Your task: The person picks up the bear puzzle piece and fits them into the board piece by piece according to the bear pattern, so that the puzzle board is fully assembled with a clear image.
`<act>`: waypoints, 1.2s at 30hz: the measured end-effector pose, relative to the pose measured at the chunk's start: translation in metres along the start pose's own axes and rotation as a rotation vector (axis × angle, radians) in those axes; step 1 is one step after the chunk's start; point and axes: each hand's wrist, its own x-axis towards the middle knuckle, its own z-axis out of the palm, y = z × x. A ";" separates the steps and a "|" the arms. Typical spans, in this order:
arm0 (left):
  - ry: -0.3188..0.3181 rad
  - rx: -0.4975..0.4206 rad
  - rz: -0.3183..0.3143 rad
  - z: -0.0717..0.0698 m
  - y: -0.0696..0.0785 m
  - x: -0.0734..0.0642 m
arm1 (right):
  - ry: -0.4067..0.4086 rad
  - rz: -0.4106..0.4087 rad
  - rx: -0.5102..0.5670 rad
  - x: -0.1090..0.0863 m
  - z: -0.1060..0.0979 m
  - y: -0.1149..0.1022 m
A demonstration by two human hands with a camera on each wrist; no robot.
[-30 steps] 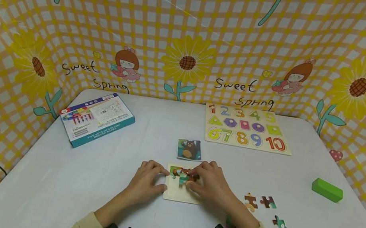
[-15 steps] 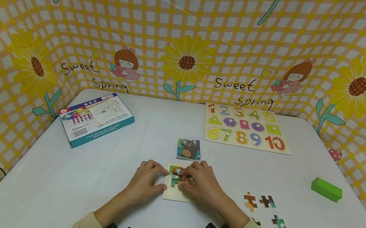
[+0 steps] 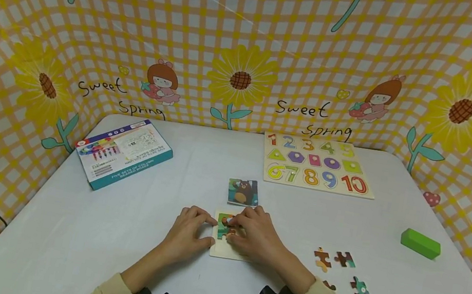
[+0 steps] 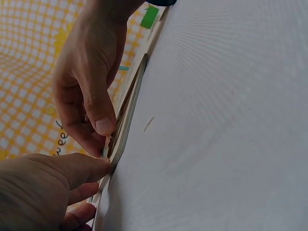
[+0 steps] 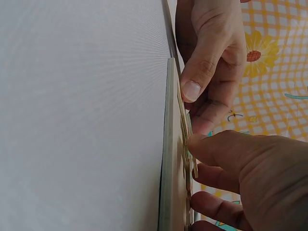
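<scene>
A pale wooden puzzle board (image 3: 225, 252) lies flat on the white table, with colourful bear-picture pieces in its upper left. My left hand (image 3: 191, 230) holds the board's left edge, thumb low and forefinger higher up. Over the board, my right hand (image 3: 256, 236) pinches a puzzle piece (image 5: 195, 169) between thumb and fingers, right at the fitted pieces; most of that piece is hidden by the fingers in the head view. In the left wrist view, my left thumb (image 4: 94, 166) presses at the board's rim.
Loose puzzle pieces (image 3: 322, 259) lie to the right, one partly behind the right sleeve. A bear picture card (image 3: 243, 192) sits just beyond the board. Farther off are a boxed set (image 3: 124, 154), a number board (image 3: 319, 165) and a green block (image 3: 421, 243).
My right hand has moved left across the board with the puzzle piece, bringing it down beside the left-hand part of the picture. My left hand has stayed at the board's edge.
</scene>
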 end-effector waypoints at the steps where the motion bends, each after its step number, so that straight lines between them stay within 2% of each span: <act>1: -0.001 0.000 -0.001 0.000 0.000 0.000 | -0.002 0.001 0.002 0.000 0.000 0.000; 21: -0.003 -0.015 -0.024 0.000 0.001 0.001 | 0.024 -0.030 -0.043 0.001 0.003 0.000; 36: 0.051 0.034 -0.062 0.007 0.010 0.008 | 0.038 -0.041 -0.040 0.000 0.003 0.000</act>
